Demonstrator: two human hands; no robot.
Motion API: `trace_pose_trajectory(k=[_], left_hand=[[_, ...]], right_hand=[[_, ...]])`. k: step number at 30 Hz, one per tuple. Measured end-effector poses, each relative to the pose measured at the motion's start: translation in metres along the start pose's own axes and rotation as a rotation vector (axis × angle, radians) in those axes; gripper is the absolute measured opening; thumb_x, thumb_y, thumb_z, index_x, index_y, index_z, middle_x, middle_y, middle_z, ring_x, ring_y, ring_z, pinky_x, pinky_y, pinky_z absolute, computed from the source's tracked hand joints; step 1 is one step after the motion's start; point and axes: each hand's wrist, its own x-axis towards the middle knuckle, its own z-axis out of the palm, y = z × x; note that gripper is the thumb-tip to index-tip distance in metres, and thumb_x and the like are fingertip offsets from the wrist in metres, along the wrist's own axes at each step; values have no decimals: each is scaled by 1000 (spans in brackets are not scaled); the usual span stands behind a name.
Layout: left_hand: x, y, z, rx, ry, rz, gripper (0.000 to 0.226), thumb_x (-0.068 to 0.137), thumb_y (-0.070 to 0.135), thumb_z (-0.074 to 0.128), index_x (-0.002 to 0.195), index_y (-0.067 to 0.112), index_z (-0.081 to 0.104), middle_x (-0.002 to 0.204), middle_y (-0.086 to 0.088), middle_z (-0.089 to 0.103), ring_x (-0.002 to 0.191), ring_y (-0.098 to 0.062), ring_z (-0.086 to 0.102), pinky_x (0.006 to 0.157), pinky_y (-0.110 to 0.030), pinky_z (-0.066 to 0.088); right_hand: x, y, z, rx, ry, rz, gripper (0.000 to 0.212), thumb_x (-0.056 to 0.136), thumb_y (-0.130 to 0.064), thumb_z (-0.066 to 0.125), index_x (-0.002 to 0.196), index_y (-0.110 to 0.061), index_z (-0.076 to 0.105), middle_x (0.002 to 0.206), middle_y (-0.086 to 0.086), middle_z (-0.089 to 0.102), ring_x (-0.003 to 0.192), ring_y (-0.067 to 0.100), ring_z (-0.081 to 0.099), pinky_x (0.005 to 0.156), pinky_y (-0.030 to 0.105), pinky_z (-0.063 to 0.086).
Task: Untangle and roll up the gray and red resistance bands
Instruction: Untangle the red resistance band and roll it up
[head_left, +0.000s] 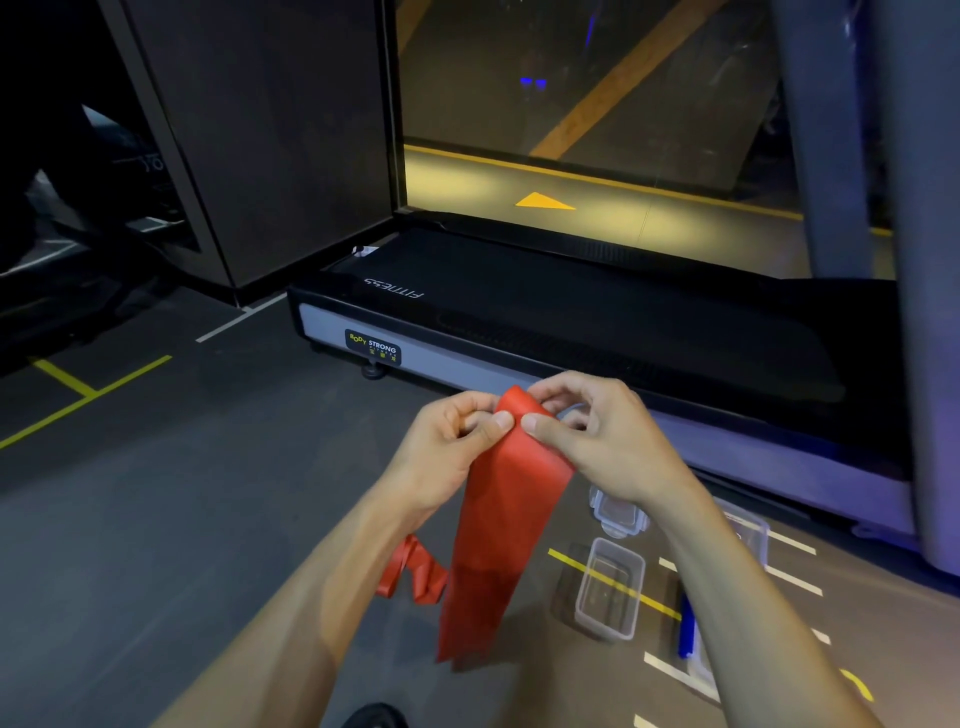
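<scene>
Both hands meet in the middle of the frame, just below the edge of the treadmill (571, 317). The left hand (452, 441) pinches the top end of the red resistance band (498, 519) between thumb and curled fingers, and the right hand (597, 431) pinches the same end from the other side, thumb tip pressed on the band right beside the left thumb. The top edge of the band is folded over into a small peak between the two hands.

From there the band hangs down as a wide flat strip toward the lower centre of the frame, and its loose tail lies crumpled on the dark floor (156, 519) at lower centre-left, just beside the left forearm.

To the right of the hanging strip, low in the frame, a clear plastic container (610, 590) stands open on the floor across a yellow line, and a clear lid (618, 514) lies just above it, partly hidden by the right wrist. At the lower right, a blue object (687, 631) shows beside the right forearm; I cannot tell what it is. The gray band is nowhere that I can make out.
</scene>
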Motion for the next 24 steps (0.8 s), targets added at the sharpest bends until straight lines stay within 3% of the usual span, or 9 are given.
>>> trace_pose_trajectory(k=[3, 7, 10, 13, 17, 21, 24], left_hand=[[0, 2, 1, -18, -17, 15, 34, 97, 19, 67, 122, -4, 66, 106, -52, 57, 94, -38, 60, 80, -35, 54], [0, 2, 2, -34, -18, 8, 34, 94, 23, 67, 120, 1, 69, 108, -48, 60, 95, -37, 63, 88, -41, 51], [0, 3, 4, 3, 22, 8, 32, 93, 24, 71, 115, 2, 70, 100, -42, 66, 90, -34, 63, 82, -38, 52], [0, 4, 8, 18, 58, 3, 35, 85, 27, 68, 109, 1, 70, 88, -27, 67, 84, -33, 61, 74, -34, 52], [1, 5, 9, 34, 23, 4, 34, 88, 27, 67, 111, 2, 71, 90, -27, 68, 84, -31, 63, 77, -34, 53], [-1, 4, 5, 18, -75, 19, 34, 94, 20, 63, 123, 1, 67, 107, -38, 68, 94, -32, 65, 84, -32, 56], [-1, 2, 4, 27, -103, 20, 37, 96, 17, 60, 128, -1, 63, 112, -37, 68, 99, -34, 67, 90, -35, 56]], right_hand=[[-1, 0, 0, 57, -18, -13, 17, 93, -23, 75, 109, -20, 73, 96, 3, 73, 86, 28, 71, 82, 45, 60], [-1, 0, -2, 80, -89, -19, 13, 100, -19, 66, 109, -18, 75, 99, -1, 77, 94, 15, 72, 87, 35, 56], [-1, 1, -1, 0, -108, -27, 18, 101, -29, 64, 113, -23, 75, 104, -8, 77, 98, 7, 71, 91, 35, 54], [-2, 2, -1, -26, -117, -28, 18, 94, -36, 73, 109, -27, 76, 99, -7, 77, 88, 9, 72, 84, 34, 57], [-1, 1, 0, -31, -29, -4, 21, 87, -27, 81, 108, -24, 75, 95, 0, 74, 68, 3, 64, 72, 27, 56], [1, 3, -4, 25, 11, 33, 20, 87, -24, 81, 104, -22, 71, 93, 4, 73, 72, 17, 68, 76, 43, 60], [1, 4, -4, 23, 33, 35, 16, 87, -24, 81, 100, -21, 72, 89, 3, 73, 77, 25, 71, 76, 46, 60]])
